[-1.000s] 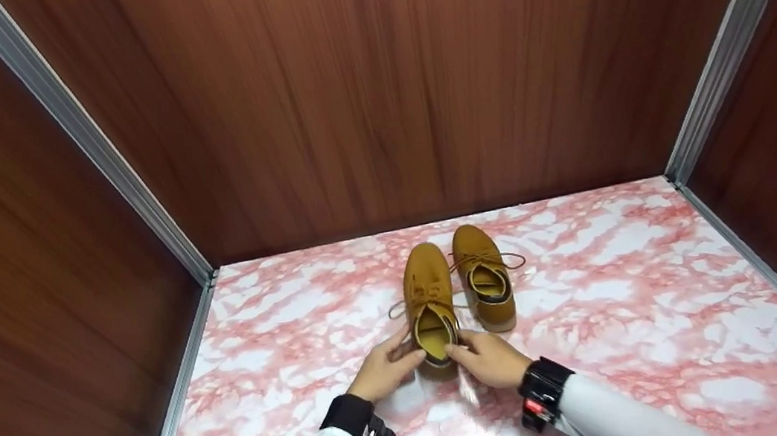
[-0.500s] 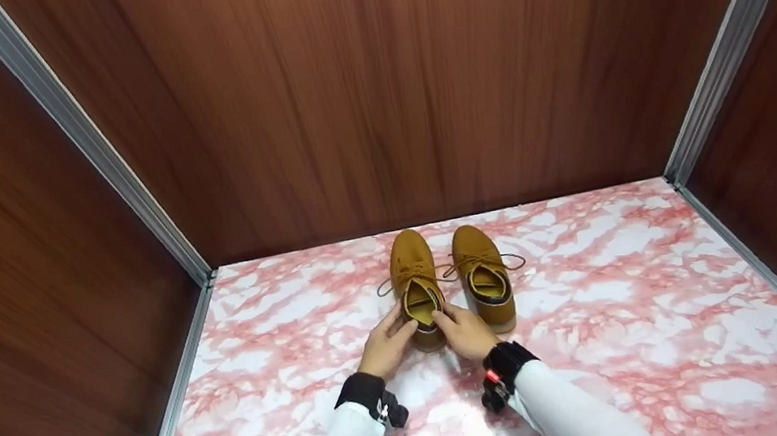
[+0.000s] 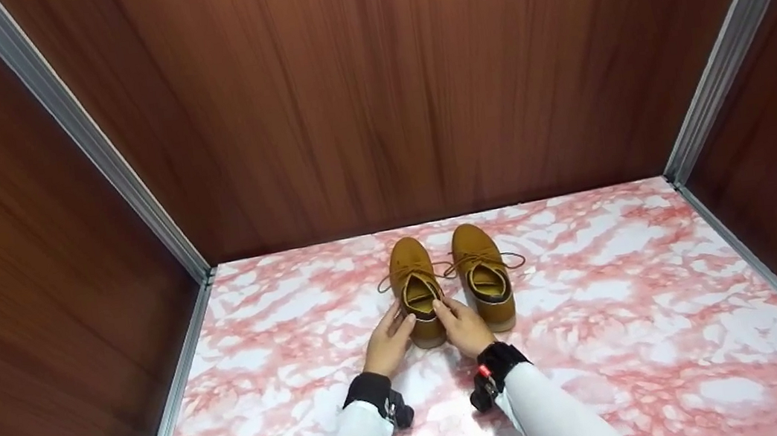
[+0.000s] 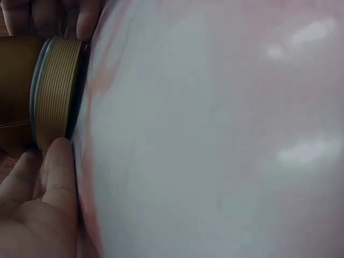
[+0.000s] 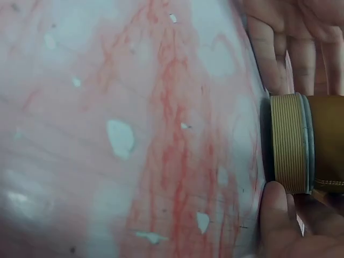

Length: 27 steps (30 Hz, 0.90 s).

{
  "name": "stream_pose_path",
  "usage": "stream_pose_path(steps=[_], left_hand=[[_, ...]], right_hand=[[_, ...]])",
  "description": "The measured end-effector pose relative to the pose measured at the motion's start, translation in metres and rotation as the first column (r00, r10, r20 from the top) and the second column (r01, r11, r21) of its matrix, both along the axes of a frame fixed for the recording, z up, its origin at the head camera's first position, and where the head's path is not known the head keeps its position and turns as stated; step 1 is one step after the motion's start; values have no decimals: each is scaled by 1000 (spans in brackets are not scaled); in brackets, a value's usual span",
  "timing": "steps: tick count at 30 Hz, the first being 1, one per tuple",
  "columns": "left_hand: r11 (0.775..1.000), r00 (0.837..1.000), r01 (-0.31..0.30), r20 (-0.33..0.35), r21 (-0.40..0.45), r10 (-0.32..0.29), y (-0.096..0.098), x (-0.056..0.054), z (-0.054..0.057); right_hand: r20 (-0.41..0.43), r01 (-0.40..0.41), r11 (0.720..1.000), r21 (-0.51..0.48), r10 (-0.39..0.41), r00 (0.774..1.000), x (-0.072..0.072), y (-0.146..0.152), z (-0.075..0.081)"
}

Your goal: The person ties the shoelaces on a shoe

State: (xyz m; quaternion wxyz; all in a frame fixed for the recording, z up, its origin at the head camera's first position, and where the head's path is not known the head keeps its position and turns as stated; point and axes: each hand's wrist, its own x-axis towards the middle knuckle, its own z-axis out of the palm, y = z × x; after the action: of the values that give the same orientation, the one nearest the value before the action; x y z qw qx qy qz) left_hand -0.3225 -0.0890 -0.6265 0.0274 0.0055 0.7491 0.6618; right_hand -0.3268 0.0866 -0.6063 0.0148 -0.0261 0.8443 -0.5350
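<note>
A tan lace-up shoe [image 3: 409,256], toe pointing away, stands left of its matching shoe [image 3: 473,242] in the head view. My left hand [image 3: 385,342] grips the left shoe's heel from the left, thumb by the collar. On the other side of that heel, my right hand [image 3: 468,330] holds it the same way. Both wrist views show the ribbed sole edge [image 4: 57,91] and fingers at its sides. In the right wrist view the heel edge [image 5: 288,144] sits at or very near the surface; I cannot tell whether it touches.
The pink-and-white marbled surface [image 3: 623,345] spreads around the shoes. Dark wood panel walls [image 3: 371,85] stand behind and at both sides. Metal strips [image 3: 101,147] run along the corners. The other shoe stands close on the right, its lace loops reaching outward.
The left shoe has moved away from me and slightly left with both hands, coming nearly level with the other shoe. In the last half second it has shifted only slightly.
</note>
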Motion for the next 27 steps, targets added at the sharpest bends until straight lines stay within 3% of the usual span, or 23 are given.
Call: stream_pose_path(steps=[13, 20, 27], left_hand=[[990, 998, -51, -33, -128, 47, 11, 7, -6], [997, 999, -46, -13, -59, 45, 11, 10, -7], [998, 998, -52, 22, 35, 51, 6, 24, -7]], right_hand=[[64, 54, 995, -80, -49, 997, 10, 8, -8], [90, 46, 987, -157, -32, 995, 15, 8, -13], [68, -77, 983, -169, 90, 994, 46, 13, -10]])
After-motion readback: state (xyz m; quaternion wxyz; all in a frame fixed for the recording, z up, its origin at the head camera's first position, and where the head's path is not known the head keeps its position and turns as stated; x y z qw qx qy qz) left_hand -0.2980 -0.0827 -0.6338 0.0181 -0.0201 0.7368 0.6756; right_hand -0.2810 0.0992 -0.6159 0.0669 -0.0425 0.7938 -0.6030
